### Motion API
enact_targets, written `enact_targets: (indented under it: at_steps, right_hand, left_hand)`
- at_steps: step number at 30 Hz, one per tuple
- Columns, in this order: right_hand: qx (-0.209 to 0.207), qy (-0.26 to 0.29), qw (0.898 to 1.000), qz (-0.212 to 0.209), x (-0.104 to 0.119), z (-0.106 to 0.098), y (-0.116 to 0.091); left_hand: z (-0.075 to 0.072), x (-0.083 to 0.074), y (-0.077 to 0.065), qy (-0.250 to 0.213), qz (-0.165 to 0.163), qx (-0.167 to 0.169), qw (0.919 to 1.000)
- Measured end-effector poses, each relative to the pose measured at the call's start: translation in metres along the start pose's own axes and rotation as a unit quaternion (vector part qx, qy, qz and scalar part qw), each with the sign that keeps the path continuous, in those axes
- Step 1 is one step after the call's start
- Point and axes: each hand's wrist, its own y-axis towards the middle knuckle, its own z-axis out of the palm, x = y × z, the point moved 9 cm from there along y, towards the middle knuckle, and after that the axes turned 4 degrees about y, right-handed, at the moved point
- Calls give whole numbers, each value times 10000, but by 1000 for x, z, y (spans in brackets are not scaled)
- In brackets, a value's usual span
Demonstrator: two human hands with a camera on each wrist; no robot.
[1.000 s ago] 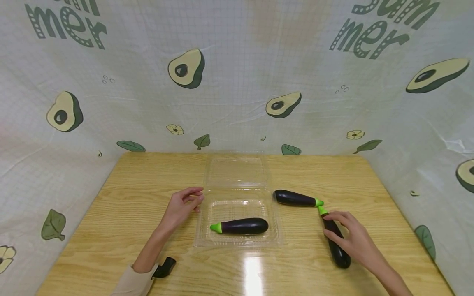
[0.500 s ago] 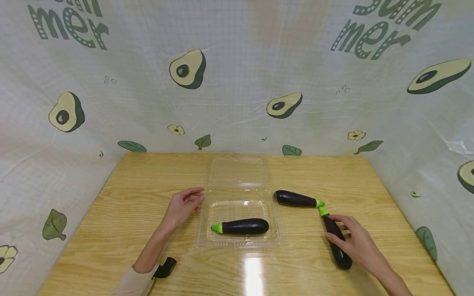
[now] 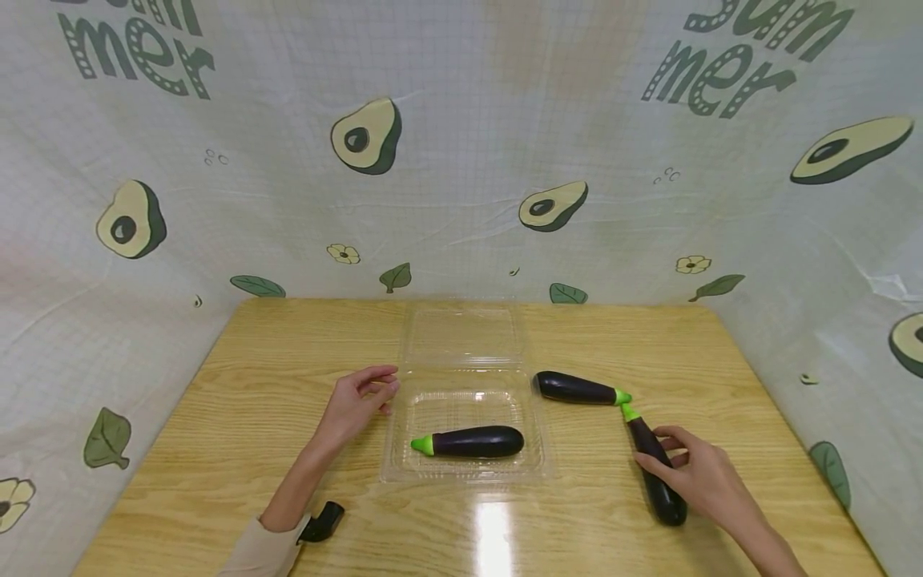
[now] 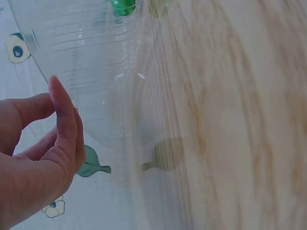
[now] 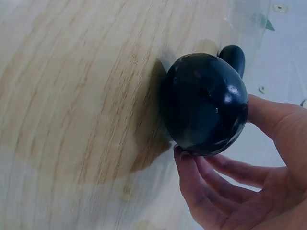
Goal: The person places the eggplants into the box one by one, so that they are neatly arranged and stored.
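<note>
The right hand (image 3: 703,474), just resettled, apparently clamps its fingers around a glossy dark-purple, green-stemmed eggplant (image 3: 660,498), a grip suited to lifting.

held eggplant (image 3: 645,440) partly hidden, left sleeve (image 3: 258,551) cropped

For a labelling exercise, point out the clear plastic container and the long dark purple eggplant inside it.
Clear plastic container (image 3: 461,407): head view, bare tray floor.
Long dark purple eggplant (image 3: 477,441): head view, body's middle.

High head view forward and down, close low wrist views, shared wooden tabletop (image 3: 288,344)
</note>
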Motion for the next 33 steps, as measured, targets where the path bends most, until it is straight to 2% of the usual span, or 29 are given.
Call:
enact_targets:
  at_steps: [20, 33]
  right_hand:
    - [143, 137, 9998, 68, 9, -7, 9]
    - [152, 431, 9985, -284, 29, -8, 13]
  left_hand:
    - [0, 2, 1, 40, 32, 9, 10000]
    - [0, 2, 1, 1, 57, -3, 10000]
